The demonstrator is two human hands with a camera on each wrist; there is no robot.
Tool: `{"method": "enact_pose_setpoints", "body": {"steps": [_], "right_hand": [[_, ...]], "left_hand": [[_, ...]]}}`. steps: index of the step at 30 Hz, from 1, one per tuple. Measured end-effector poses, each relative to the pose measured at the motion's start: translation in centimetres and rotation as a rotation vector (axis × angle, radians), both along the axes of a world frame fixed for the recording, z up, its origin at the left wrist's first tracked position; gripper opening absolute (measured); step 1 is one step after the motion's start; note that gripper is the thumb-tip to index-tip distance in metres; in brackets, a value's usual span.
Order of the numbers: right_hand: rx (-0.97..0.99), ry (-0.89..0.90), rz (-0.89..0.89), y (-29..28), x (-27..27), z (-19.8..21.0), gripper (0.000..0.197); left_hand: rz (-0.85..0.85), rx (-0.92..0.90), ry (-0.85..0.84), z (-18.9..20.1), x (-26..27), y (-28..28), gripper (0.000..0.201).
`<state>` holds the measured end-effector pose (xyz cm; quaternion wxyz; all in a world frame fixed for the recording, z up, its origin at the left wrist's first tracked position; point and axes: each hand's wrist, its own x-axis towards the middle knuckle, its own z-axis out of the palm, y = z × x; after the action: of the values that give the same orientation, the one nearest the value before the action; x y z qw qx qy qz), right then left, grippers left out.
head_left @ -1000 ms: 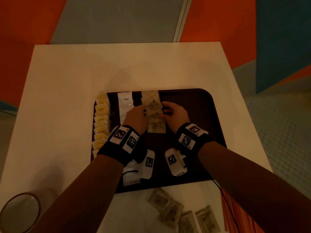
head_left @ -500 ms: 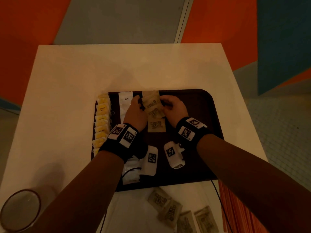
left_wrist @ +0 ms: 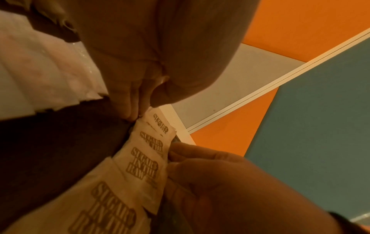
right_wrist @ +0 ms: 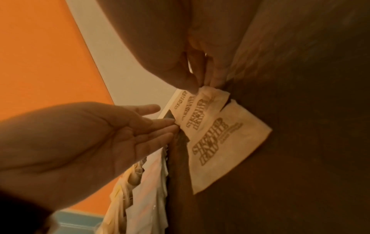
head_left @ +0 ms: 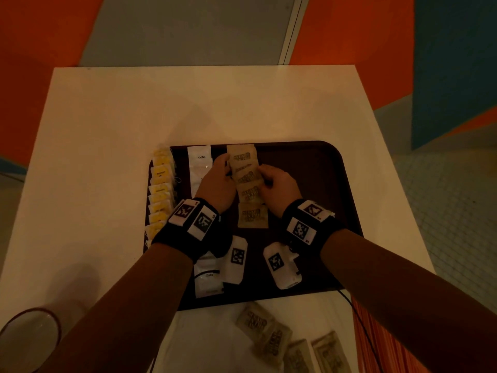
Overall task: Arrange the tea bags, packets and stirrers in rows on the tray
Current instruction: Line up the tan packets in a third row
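Fingers of left hand [head_left: 215,184] lie straight against sugar packets [head_left: 248,181]; right hand [head_left: 278,188] pinches one.

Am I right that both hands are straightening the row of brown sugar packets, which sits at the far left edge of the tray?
Not quite. Both hands, left hand and right hand, do work on the brown sugar packets, but that row lies near the middle of the tray. The head view shows the yellow tea bags along the left edge, then the white packets.
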<state>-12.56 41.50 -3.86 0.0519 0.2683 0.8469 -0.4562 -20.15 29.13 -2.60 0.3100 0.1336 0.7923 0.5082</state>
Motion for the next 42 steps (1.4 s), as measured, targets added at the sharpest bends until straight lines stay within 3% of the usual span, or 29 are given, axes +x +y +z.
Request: {"method": "enact_pose_setpoints", "body": {"steps": [4,8,14,24,29,37,42], "right_hand": [[-0.094,0.006,-0.096,-0.6,0.2,0.1,0.047],[-0.059,0.052,-0.062,-0.9,0.3,0.0,0.047],[-0.081,0.113,-0.045,-0.5,-0.9,0.1,0.046],[-0.187,0.043,-0.035,-0.5,-1.8,0.7,0.046],[-0.153,0.022,-0.087,-0.3,-0.7,1.2,0.051],[-0.229,0.046,-0.180,-0.8,0.6,0.9,0.051],[-0.163,0.057,-0.205,-0.8,1.4,0.8,0.049]], "left_hand": [[0.118,0.101,-0.158,0.6,0.1,0.1,0.049],[0.230,0.163,-0.243,0.5,0.4,0.1,0.059],[0.241,0.209,-0.163,1.2,0.0,0.6,0.053],[0.123,0.005,-0.055,1.1,-0.3,0.8,0.056],[0.113,-0.037,-0.066,1.4,0.1,0.4,0.058],[0.243,0.123,-0.253,1.3,1.4,-0.2,0.062],[0.255,0.066,-0.172,0.9,2.1,-0.9,0.056]]}}
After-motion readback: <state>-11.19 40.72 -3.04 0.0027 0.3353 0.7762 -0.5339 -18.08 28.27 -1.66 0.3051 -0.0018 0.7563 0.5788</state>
